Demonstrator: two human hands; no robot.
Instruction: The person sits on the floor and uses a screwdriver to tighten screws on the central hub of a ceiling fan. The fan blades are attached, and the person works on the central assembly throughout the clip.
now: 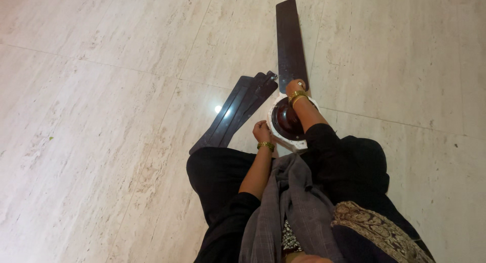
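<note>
Seated on pale marble-look floor tiles (pixel 101 141), knees folded in black trousers, with a grey scarf (pixel 293 202) draped down the lap and a gold-embroidered dark cloth (pixel 374 227) at the lower right edge of view. Just beyond the knees, a ceiling fan motor housing (pixel 286 122), round, dark maroon and glossy with a white rim, lying flat on the floor. Left hand (pixel 262 132), gold bangle at the wrist, resting on the near-left rim of the housing, fingers curled against it; whether truly gripping the rim or only pressing on it cannot be told from this height. Right hand (pixel 295 86), also bangled, reaching across the housing to its far edge, fingers closed at the root of the attached blade (pixel 290 40), seemingly around something small there, though too small to make out. Hands apart, one at each side of the housing. Attached blade long, dark brown, pointing straight away across the tiles toward the top of view. To the left of the housing, a stack of loose fan blades (pixel 233 113), same dark colour, lying flat and angled from near the housing's upper left down toward the left knee, upper ends close beside the housing. A small bright reflection of a lamp (pixel 218 109) on the tile just beside the loose blades
</note>
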